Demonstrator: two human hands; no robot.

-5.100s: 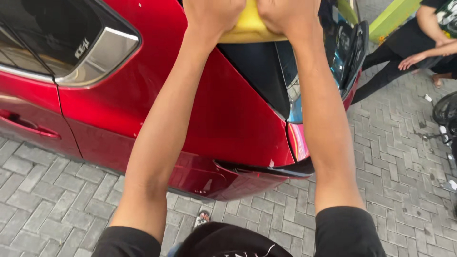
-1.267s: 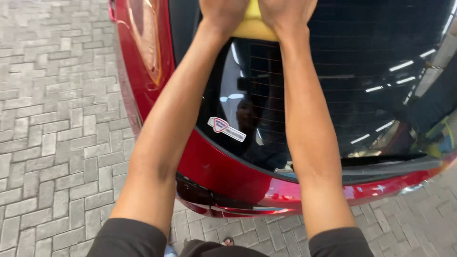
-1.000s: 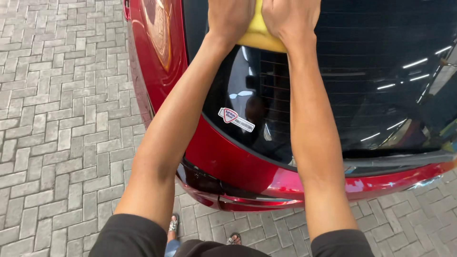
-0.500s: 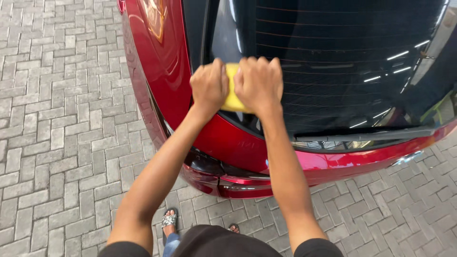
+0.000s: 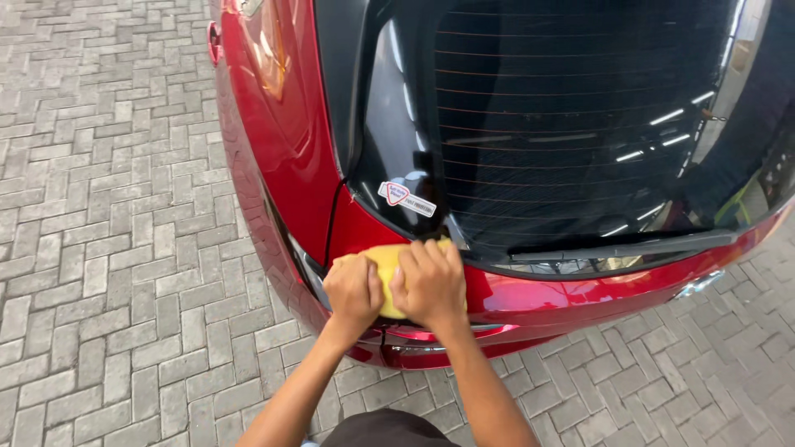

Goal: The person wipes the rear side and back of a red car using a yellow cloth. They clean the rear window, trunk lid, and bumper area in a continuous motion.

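Brick paving [image 5: 108, 248] | yellow sponge [image 5: 387, 263] flattened on red car [image 5: 281, 141] | hands [image 5: 396, 285] clamped on it

the car body [image 5: 281, 157] is glossy deep red. its rear window [image 5: 563, 124] is near black, crossed by thin orange-brown lines. the sponge [image 5: 387, 266] is yellow. a small sticker [image 5: 407, 199] shows white with red. the paving [image 5: 108, 248] is grey brick in herringbone.

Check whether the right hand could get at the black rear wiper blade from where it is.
Probably yes: the right hand presses the yellow sponge just left of the black rear wiper blade, with nothing between.
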